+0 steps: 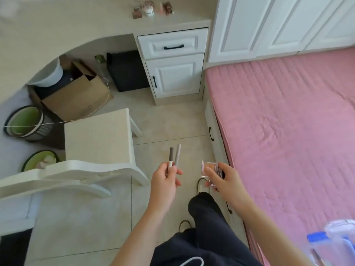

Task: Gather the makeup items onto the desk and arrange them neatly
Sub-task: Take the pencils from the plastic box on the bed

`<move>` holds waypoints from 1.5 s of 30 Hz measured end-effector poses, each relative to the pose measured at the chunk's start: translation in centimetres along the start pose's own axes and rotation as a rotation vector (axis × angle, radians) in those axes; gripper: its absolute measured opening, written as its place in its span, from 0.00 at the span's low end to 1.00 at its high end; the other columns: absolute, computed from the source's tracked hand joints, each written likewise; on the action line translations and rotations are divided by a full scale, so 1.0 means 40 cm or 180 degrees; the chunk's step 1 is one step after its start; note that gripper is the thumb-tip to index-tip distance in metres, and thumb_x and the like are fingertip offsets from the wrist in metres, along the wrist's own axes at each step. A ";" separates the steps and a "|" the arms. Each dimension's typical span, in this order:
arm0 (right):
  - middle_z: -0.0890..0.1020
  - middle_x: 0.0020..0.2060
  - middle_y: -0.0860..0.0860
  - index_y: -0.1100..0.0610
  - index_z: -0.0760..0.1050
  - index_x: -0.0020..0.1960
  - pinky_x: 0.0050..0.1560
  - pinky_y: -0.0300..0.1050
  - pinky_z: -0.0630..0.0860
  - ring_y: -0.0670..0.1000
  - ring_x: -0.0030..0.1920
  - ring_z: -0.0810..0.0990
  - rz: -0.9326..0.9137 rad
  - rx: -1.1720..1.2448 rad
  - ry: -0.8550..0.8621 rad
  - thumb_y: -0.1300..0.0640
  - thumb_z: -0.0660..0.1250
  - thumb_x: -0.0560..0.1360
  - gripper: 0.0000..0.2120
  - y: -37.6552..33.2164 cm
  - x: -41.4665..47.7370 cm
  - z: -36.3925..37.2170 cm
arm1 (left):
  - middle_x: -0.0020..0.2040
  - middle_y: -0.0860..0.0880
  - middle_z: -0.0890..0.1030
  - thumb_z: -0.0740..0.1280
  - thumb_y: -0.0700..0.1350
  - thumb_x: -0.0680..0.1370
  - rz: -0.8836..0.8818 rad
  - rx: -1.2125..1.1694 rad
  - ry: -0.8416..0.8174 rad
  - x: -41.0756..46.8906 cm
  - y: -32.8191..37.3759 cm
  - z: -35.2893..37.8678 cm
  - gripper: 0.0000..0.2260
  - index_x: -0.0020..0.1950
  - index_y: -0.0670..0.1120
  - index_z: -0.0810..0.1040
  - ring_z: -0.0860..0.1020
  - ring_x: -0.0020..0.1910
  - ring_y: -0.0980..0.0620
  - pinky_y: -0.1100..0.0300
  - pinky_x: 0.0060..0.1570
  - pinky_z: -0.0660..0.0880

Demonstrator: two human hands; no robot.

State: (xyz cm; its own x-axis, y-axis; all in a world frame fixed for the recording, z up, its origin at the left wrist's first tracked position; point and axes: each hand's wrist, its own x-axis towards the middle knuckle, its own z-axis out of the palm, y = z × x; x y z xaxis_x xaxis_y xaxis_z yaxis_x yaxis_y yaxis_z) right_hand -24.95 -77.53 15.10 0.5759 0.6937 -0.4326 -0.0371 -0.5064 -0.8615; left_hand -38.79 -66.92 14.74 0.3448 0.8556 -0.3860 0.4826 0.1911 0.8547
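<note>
Head view, chair (98, 139) before desk (76, 25), bed (288, 112) beside

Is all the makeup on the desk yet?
Not yet. A few small items already sit on the desk. The left hand holds two makeup pencils and the right hand holds a clear compact. Those must reach the desk, then get lined up.

Item count: two makeup pencils (170, 158), right of the chair (98, 135); one clear compact (211, 167), further right of the chair; two green-lined bins (23, 120), left of the chair; one cardboard box (76, 98), beyond the chair
</note>
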 end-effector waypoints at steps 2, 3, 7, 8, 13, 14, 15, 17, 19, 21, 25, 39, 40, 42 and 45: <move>0.82 0.41 0.48 0.55 0.75 0.48 0.33 0.35 0.75 0.45 0.36 0.83 -0.0107 -0.0159 -0.0063 0.49 0.67 0.76 0.09 -0.026 0.060 -0.010 | 0.36 0.54 0.79 0.59 0.46 0.81 0.0014 0.0031 0.0037 0.052 0.033 0.015 0.10 0.44 0.49 0.78 0.77 0.31 0.60 0.72 0.32 0.74; 0.82 0.41 0.47 0.55 0.75 0.47 0.33 0.34 0.74 0.45 0.36 0.83 -0.0134 -0.0209 -0.0093 0.49 0.67 0.75 0.09 -0.041 0.090 -0.016 | 0.37 0.53 0.79 0.59 0.46 0.81 0.0011 0.0030 0.0059 0.078 0.051 0.024 0.10 0.44 0.48 0.77 0.77 0.31 0.60 0.71 0.32 0.74; 0.82 0.42 0.48 0.57 0.75 0.46 0.35 0.39 0.77 0.45 0.37 0.83 -0.0179 -0.0311 -0.0255 0.49 0.66 0.76 0.10 -0.109 0.221 -0.058 | 0.39 0.50 0.80 0.59 0.45 0.81 -0.0042 -0.0008 0.0162 0.191 0.135 0.063 0.10 0.43 0.48 0.77 0.77 0.31 0.59 0.69 0.32 0.74; 0.82 0.41 0.48 0.57 0.75 0.47 0.36 0.40 0.78 0.45 0.37 0.83 -0.0180 -0.0326 -0.0305 0.49 0.66 0.76 0.10 -0.129 0.256 -0.071 | 0.39 0.50 0.80 0.59 0.45 0.81 -0.0043 -0.0004 0.0190 0.220 0.156 0.075 0.10 0.44 0.48 0.77 0.77 0.31 0.59 0.69 0.33 0.74; 0.83 0.41 0.47 0.56 0.75 0.46 0.35 0.43 0.78 0.45 0.37 0.83 -0.0237 -0.0411 -0.0467 0.48 0.66 0.76 0.10 -0.213 0.430 -0.124 | 0.38 0.49 0.81 0.59 0.45 0.81 -0.0105 -0.0031 0.0339 0.349 0.248 0.131 0.10 0.44 0.47 0.77 0.78 0.32 0.57 0.61 0.36 0.77; 0.82 0.41 0.47 0.56 0.75 0.45 0.34 0.41 0.76 0.44 0.36 0.83 -0.0265 -0.0472 -0.0464 0.48 0.66 0.76 0.11 -0.226 0.463 -0.131 | 0.38 0.49 0.81 0.59 0.45 0.81 -0.0160 -0.0087 0.0349 0.372 0.262 0.138 0.10 0.44 0.47 0.78 0.78 0.31 0.57 0.60 0.37 0.78; 0.82 0.40 0.47 0.56 0.74 0.45 0.34 0.40 0.74 0.44 0.36 0.83 -0.0281 -0.0540 -0.0455 0.47 0.66 0.76 0.11 -0.239 0.494 -0.137 | 0.39 0.49 0.81 0.58 0.44 0.81 -0.0215 -0.0157 0.0358 0.394 0.274 0.142 0.10 0.45 0.46 0.78 0.78 0.31 0.56 0.61 0.36 0.78; 0.82 0.39 0.48 0.56 0.74 0.45 0.34 0.37 0.73 0.43 0.35 0.82 -0.0294 -0.0618 -0.0452 0.47 0.66 0.76 0.12 -0.262 0.551 -0.142 | 0.41 0.51 0.81 0.58 0.43 0.81 -0.0273 -0.0264 0.0389 0.438 0.294 0.145 0.09 0.47 0.46 0.77 0.78 0.30 0.57 0.67 0.33 0.76; 0.82 0.39 0.48 0.56 0.75 0.45 0.33 0.36 0.72 0.42 0.36 0.82 -0.0292 -0.0617 -0.0470 0.47 0.66 0.76 0.12 -0.286 0.608 -0.141 | 0.41 0.52 0.81 0.58 0.43 0.81 -0.0292 -0.0292 0.0440 0.489 0.311 0.140 0.09 0.48 0.46 0.77 0.78 0.30 0.57 0.69 0.32 0.75; 0.82 0.40 0.47 0.56 0.75 0.46 0.35 0.36 0.73 0.43 0.36 0.83 -0.0281 -0.0595 -0.0509 0.47 0.66 0.76 0.12 -0.313 0.665 -0.136 | 0.41 0.52 0.81 0.58 0.44 0.81 -0.0311 -0.0322 0.0496 0.545 0.328 0.130 0.08 0.49 0.47 0.77 0.78 0.31 0.58 0.69 0.32 0.75; 0.82 0.40 0.47 0.56 0.75 0.46 0.35 0.38 0.75 0.44 0.36 0.83 -0.0293 -0.0505 -0.0491 0.47 0.66 0.76 0.11 -0.373 0.788 -0.113 | 0.40 0.51 0.81 0.59 0.44 0.81 -0.0344 -0.0420 0.0522 0.673 0.363 0.106 0.08 0.49 0.46 0.77 0.77 0.29 0.59 0.69 0.32 0.76; 0.82 0.39 0.47 0.56 0.76 0.46 0.32 0.36 0.77 0.45 0.36 0.83 -0.0215 -0.0148 -0.0150 0.48 0.67 0.76 0.10 -0.617 1.177 0.012 | 0.43 0.50 0.83 0.58 0.41 0.81 -0.0174 -0.0265 0.0083 1.156 0.561 -0.020 0.07 0.50 0.47 0.76 0.82 0.34 0.51 0.58 0.40 0.80; 0.82 0.39 0.47 0.55 0.76 0.47 0.33 0.37 0.77 0.45 0.37 0.83 -0.0210 -0.0132 -0.0140 0.48 0.67 0.76 0.10 -0.628 1.198 0.014 | 0.43 0.50 0.83 0.59 0.41 0.81 -0.0188 -0.0275 0.0059 1.181 0.571 -0.020 0.07 0.50 0.47 0.76 0.82 0.34 0.51 0.58 0.40 0.80; 0.83 0.40 0.47 0.55 0.76 0.47 0.33 0.37 0.77 0.45 0.37 0.83 -0.0191 -0.0096 -0.0104 0.48 0.67 0.76 0.10 -0.648 1.238 0.012 | 0.43 0.50 0.83 0.59 0.41 0.81 -0.0210 -0.0294 0.0008 1.229 0.590 -0.016 0.07 0.51 0.48 0.76 0.83 0.35 0.50 0.60 0.38 0.80; 0.83 0.40 0.48 0.56 0.76 0.47 0.33 0.38 0.77 0.46 0.37 0.84 -0.0129 -0.0040 -0.0037 0.49 0.67 0.76 0.10 -0.674 1.305 0.001 | 0.44 0.49 0.83 0.60 0.41 0.81 -0.0285 -0.0419 -0.0063 1.298 0.619 -0.003 0.06 0.50 0.48 0.76 0.83 0.35 0.49 0.61 0.37 0.79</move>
State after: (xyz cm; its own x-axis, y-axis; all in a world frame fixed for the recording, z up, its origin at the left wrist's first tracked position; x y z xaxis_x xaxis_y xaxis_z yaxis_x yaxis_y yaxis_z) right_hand 6.07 -27.65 15.73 0.5672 0.7197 -0.4004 -0.0036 -0.4840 -0.8750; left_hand -9.01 -17.69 15.90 0.3216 0.8230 -0.4683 0.4029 0.3286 0.8542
